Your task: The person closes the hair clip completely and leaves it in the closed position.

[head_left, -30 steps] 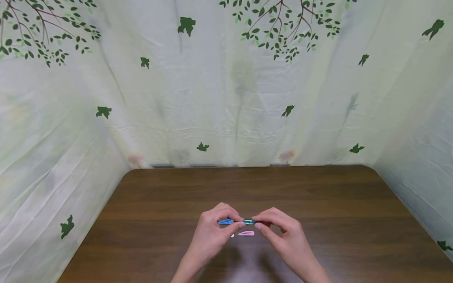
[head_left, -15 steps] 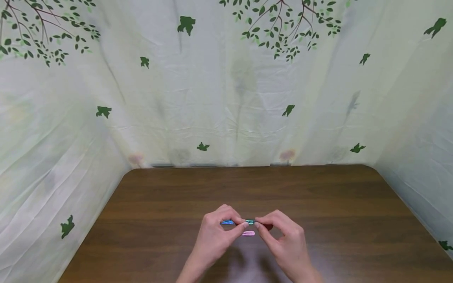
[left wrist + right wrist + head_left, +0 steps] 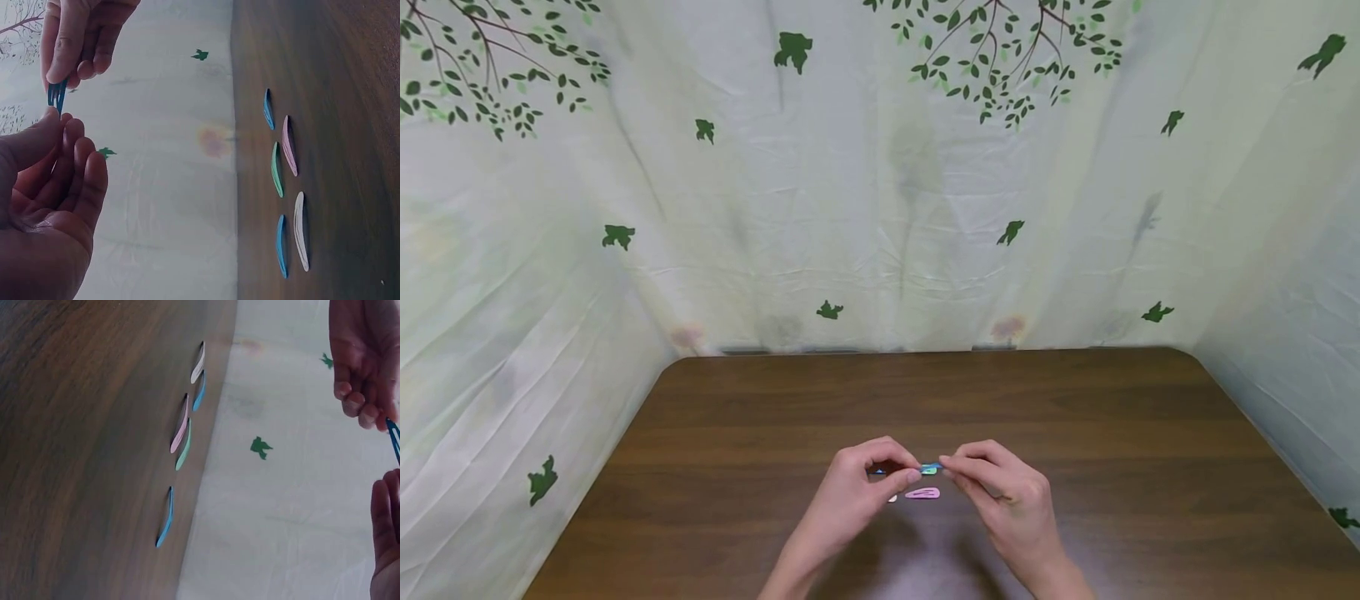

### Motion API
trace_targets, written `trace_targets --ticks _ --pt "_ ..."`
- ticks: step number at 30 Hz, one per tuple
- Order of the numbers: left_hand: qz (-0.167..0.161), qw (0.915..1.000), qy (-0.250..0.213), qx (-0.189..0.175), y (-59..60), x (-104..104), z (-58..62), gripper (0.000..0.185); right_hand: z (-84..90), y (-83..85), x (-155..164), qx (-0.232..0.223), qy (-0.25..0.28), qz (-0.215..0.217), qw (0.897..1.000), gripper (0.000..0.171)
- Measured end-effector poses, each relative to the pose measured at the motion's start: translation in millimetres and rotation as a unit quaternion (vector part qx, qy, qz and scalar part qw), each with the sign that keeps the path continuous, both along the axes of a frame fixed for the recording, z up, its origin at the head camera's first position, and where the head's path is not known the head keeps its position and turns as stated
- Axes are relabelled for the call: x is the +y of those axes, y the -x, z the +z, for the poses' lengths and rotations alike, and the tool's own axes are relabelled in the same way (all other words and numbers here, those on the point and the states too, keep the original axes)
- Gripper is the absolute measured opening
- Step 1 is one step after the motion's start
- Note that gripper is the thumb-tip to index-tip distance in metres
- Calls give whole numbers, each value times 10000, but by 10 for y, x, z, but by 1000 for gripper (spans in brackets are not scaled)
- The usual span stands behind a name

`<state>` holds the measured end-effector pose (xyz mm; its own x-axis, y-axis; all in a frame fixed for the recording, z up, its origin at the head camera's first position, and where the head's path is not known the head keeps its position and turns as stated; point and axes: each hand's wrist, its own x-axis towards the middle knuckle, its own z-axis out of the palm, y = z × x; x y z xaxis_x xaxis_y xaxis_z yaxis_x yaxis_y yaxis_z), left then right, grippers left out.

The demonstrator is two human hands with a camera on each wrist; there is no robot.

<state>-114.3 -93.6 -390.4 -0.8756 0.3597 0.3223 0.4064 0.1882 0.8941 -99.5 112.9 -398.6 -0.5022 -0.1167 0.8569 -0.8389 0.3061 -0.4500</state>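
Both hands hover a little above the brown table [image 3: 1075, 417], fingertips nearly meeting. Between them is a small blue hair clip [image 3: 929, 469]. My left hand [image 3: 912, 472] pinches one end with thumb and forefinger, and my right hand [image 3: 946, 469] pinches the other. The left wrist view shows the blue clip [image 3: 56, 95] standing upright between the two hands. In the right wrist view only its edge [image 3: 394, 440] shows at the frame's right border.
Several snap clips lie on the table below the hands: a pink one [image 3: 921, 493], a white one [image 3: 892, 498], also a green one [image 3: 275, 169] and two blue ones [image 3: 268, 109] [image 3: 281, 245]. A leaf-printed sheet [image 3: 880, 208] walls the table's back and sides.
Both hands have crept a little closer together, and more of the held clip is covered. The clips on the table have not moved.
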Motion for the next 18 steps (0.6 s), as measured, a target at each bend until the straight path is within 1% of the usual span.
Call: trace_targets --ticks 2,4,7,9,11,13,14,16,18 --pt "-12 9998 -43 -190 7 -4 -6 6 -8 1 16 -94 -49 102 9999 17" --pt "34 9995 -31 -305 12 -3 -17 8 -23 1 35 -237 -124 169 9995 23" --pt "130 9992 44 -365 6 8 1 8 -47 -10 70 -643 -267 155 9975 25" --pt "188 9993 89 -322 -16 31 56 9 -51 -21 89 -969 -354 132 9946 26" --pt "241 9990 86 -360 -39 53 118 8 -47 -30 104 -1261 -436 108 9910 30" --pt "302 9989 40 -369 -54 76 151 7 -38 -31 114 -1429 -536 79 9882 32" --pt "343 9988 29 -336 -56 84 150 8 -33 -28 119 -1488 -594 59 9871 32" --pt "409 9988 29 -270 -38 93 93 9 -29 -15 130 -1494 -728 8 9861 31" --pt "453 9989 80 -89 -12 97 12 11 -31 -2 143 -1455 -849 -37 9857 29"
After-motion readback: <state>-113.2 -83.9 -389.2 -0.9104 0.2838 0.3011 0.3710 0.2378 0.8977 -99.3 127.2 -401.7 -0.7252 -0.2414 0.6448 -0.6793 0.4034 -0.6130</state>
